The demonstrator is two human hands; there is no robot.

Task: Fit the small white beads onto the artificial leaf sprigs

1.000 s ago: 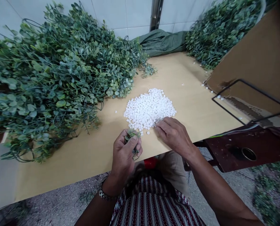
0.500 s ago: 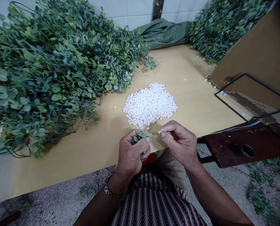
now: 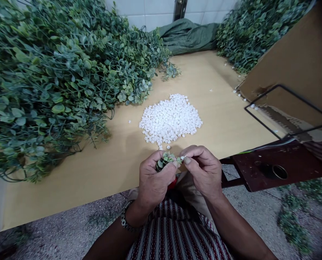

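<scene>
My left hand (image 3: 155,177) is closed around a small artificial leaf sprig (image 3: 166,159), whose green leaves stick out past the thumb and fingers. Between thumb and forefinger, my right hand (image 3: 203,171) pinches a small white plastic bead (image 3: 182,157). The bead is right at the sprig's tip; whether it is on the stem I cannot tell. Both hands are close together over the table's near edge. Just beyond them lies a heap of small white beads (image 3: 170,119), with a few loose ones at its near side.
Artificial foliage (image 3: 69,72) is piled high on the left of the wooden table (image 3: 117,159), and more foliage (image 3: 239,32) stands at the back right. A cardboard sheet (image 3: 293,61) and a black wire frame (image 3: 278,86) lean at the right. A dark red stool (image 3: 261,180) is below.
My right hand has moved left, bringing the white bead to the tip of the sprig. My left hand has shifted slightly right and still holds the sprig.
</scene>
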